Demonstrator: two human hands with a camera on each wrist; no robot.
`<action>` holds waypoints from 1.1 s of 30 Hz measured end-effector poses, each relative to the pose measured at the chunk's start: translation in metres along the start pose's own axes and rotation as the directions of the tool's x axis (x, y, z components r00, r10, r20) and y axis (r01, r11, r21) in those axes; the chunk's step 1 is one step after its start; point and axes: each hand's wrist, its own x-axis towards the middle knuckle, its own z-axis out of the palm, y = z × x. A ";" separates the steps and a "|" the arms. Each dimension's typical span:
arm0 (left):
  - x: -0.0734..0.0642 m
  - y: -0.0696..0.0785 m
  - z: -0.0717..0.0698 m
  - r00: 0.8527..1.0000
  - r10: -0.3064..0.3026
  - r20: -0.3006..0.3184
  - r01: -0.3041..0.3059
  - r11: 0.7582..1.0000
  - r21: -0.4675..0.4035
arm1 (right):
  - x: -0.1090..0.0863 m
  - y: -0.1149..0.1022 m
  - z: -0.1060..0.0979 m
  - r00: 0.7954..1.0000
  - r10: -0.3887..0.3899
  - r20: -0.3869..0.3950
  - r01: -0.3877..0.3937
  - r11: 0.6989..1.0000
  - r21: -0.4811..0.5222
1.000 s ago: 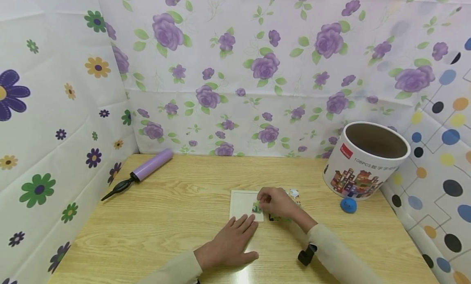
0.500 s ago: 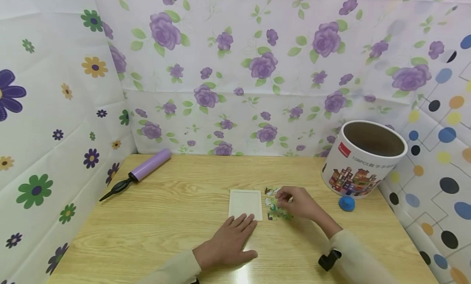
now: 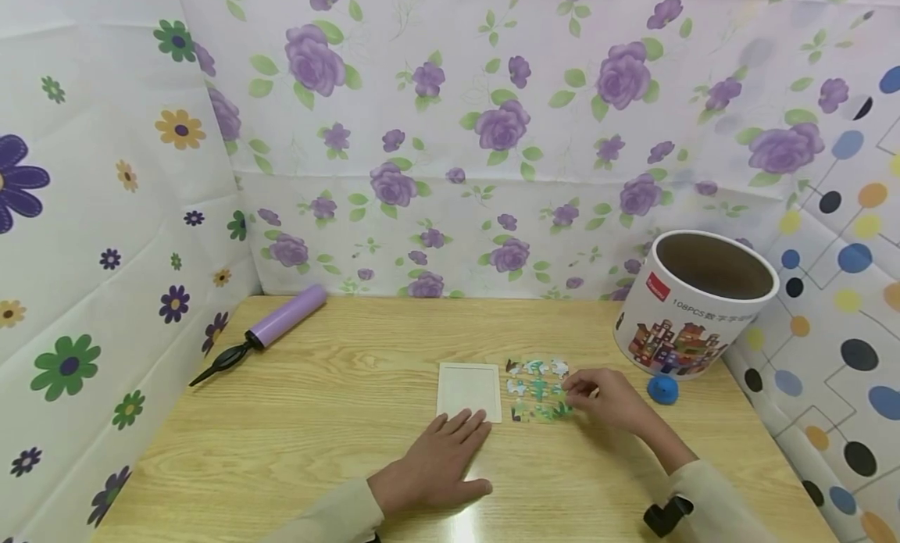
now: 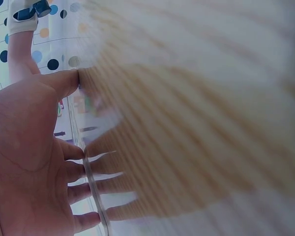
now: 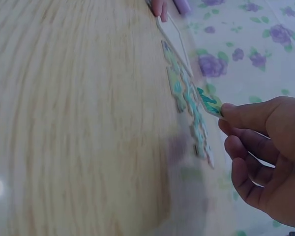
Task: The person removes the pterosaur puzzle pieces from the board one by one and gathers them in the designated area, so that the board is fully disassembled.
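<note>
My left hand (image 3: 443, 465) lies with straight fingers on the front edge of a pale square puzzle tray (image 3: 441, 391). In the left wrist view its fingertips meet the tray's edge and its thumb points apart. My right hand (image 3: 610, 402) is at the right side of the puzzle pieces (image 3: 537, 388), which lie in loose rows right of the tray. Between thumb and forefinger it pinches a green and yellow puzzle piece (image 5: 210, 101), tilted up in the right wrist view, close over the others.
A big white bucket (image 3: 696, 309) with a printed town picture stands at the back right, a small blue round object (image 3: 663, 389) in front of it. At the back left lies a purple hand pump (image 3: 288, 316) with a black nozzle. Patterned cloths surround the wooden table.
The right hand, over the tray with a puzzle piece a second ago, has moved right across the pieces to their right side, uncovering their rows. The left hand has stayed in place.
</note>
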 end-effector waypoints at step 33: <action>0.000 0.000 0.002 1.000 -0.004 0.013 0.004 1.000 -0.005 | -0.005 0.016 0.008 0.999 0.049 0.021 -0.048 0.999 -0.016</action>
